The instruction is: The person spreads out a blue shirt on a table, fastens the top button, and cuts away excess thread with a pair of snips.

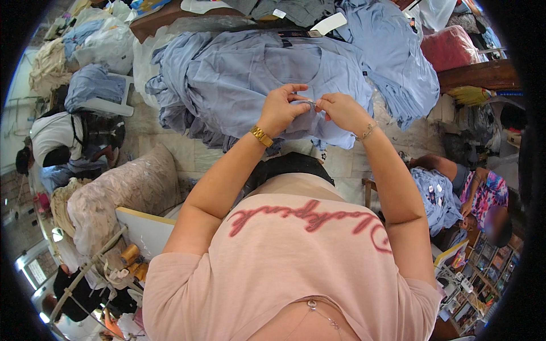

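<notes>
A light blue garment point(239, 74) with a round neckline lies spread on top of a heap of similar garments in front of me. Over its front, just below the neckline, both my hands meet with bent fingers. My left hand point(278, 111) has its thumb and fingertips drawn together, and the wrist wears a gold watch. Close beside it, my right hand point(344, 112) pinches with its thumb and forefinger. Something small and thin shows between the fingertips, too small to name. A dark tag point(298, 34) lies at the garment's far edge.
More blue garments point(392, 68) hang at the far right, near a red wrapped bundle point(449, 48). A bulky filled sack point(125, 193) stands at left, with thread cones point(131, 256) nearer. Co-workers sit at left point(57, 136) and right point(483, 190).
</notes>
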Demonstrator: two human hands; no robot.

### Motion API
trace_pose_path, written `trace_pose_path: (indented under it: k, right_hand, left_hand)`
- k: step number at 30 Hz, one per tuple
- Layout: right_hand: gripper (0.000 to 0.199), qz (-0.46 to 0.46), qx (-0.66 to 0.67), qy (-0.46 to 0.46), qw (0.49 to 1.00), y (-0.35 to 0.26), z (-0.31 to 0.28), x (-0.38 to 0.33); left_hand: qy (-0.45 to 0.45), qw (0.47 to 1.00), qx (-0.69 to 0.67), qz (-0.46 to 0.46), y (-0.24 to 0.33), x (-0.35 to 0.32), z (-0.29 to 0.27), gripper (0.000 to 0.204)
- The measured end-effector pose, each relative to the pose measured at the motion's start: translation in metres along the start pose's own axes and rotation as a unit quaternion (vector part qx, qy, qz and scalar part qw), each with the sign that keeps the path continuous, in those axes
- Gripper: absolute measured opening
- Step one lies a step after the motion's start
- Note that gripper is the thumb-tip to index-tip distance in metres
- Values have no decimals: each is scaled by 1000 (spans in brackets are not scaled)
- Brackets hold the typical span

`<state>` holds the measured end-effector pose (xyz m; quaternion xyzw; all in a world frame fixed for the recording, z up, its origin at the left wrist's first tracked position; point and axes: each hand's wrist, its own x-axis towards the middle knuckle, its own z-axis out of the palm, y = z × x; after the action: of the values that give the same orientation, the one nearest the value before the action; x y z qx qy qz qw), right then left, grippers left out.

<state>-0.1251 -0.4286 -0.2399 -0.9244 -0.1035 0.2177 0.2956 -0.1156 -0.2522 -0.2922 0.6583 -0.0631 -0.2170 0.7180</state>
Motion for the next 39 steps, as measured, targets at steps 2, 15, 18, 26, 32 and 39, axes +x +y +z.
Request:
trace_pose_path:
  k: [2, 15, 18, 26, 32, 39]
  right_hand:
    - [33, 5, -1, -6, 1000, 3, 3, 3]
    - [34, 70, -35, 24, 997, 5, 12, 10]
    - [35, 98, -19, 23, 995, 2, 9, 9]
    - [36, 87, 78, 18, 993, 9, 12, 6]
    - [37, 93, 92, 10, 991, 8, 9, 5]
    - [38, 88, 95, 30, 991, 16, 17, 6]
  left_hand:
    - [11, 1000, -3, 19, -2, 0, 1, 44]
    - [38, 985, 149, 74, -5, 1, 3, 43]
    - [34, 990, 124, 57, -3, 0, 4, 44]
    - [33, 997, 62, 37, -1, 0, 5, 44]
    - [24, 997, 59, 37, -1, 0, 5, 44]
    - [18, 999, 36, 34, 2, -1, 5, 44]
